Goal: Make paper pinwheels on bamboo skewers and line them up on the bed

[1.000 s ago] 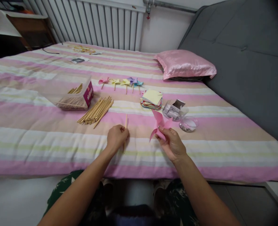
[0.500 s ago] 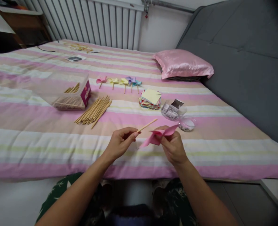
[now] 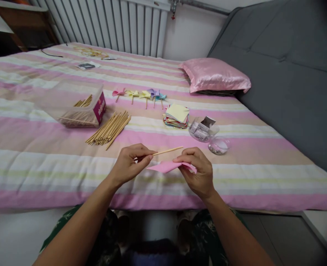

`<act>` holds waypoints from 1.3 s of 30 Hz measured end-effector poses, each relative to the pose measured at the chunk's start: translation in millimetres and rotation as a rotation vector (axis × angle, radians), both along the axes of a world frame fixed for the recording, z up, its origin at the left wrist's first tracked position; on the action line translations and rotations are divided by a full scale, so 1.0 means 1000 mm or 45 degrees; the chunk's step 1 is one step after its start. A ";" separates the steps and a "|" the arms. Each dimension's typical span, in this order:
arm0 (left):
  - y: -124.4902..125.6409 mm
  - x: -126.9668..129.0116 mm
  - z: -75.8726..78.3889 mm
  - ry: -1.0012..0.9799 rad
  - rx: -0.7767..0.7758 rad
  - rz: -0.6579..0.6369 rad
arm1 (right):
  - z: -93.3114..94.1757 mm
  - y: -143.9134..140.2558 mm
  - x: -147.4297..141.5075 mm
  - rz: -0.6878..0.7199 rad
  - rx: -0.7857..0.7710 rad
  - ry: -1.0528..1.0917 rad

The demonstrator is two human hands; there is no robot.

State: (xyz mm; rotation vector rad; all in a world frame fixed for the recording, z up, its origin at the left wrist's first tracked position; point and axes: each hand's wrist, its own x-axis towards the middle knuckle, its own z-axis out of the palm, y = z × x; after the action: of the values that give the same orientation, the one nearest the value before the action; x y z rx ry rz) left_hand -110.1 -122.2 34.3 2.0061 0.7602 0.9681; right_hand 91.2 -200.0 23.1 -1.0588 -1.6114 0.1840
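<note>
Head view: left hand (image 3: 128, 164) has its fingers pinched together on a thin wooden stick (image 3: 167, 150), which points right toward the right hand (image 3: 198, 171). That hand's fingers are clamped on a folded pink paper pinwheel (image 3: 164, 167), held low over the striped bed (image 3: 41, 162), just under the stick's tip. To join them well, I judge the stick's end should meet the pinwheel's centre squarely, with the paper kept flat and the folds uncrushed. Behind lie a bundle of sticks (image 3: 109, 129), 5 finished pinwheels (image 3: 139, 95), a paper stack (image 3: 177, 115).
</note>
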 end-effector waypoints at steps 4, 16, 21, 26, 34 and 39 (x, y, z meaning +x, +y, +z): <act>0.000 -0.001 0.001 0.019 0.000 -0.012 | 0.000 0.000 -0.002 -0.045 0.029 0.006; 0.001 -0.002 -0.001 -0.007 0.037 -0.102 | 0.001 -0.001 -0.005 -0.115 0.084 -0.093; 0.000 -0.001 0.001 -0.032 0.024 -0.106 | -0.001 0.000 -0.005 -0.104 0.081 -0.091; 0.000 -0.001 0.000 -0.036 0.035 -0.129 | -0.001 -0.001 -0.006 -0.135 0.076 -0.115; 0.000 -0.002 -0.001 -0.026 0.050 -0.133 | 0.001 -0.002 -0.007 -0.175 0.051 -0.121; 0.000 -0.001 0.000 -0.020 0.044 -0.137 | 0.001 -0.002 -0.008 -0.180 0.070 -0.119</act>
State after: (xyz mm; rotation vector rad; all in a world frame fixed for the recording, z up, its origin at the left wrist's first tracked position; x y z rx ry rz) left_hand -111.6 -122.4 34.2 2.0447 0.6244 0.9394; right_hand 83.3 -201.7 24.6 -1.1483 -1.6089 -0.0042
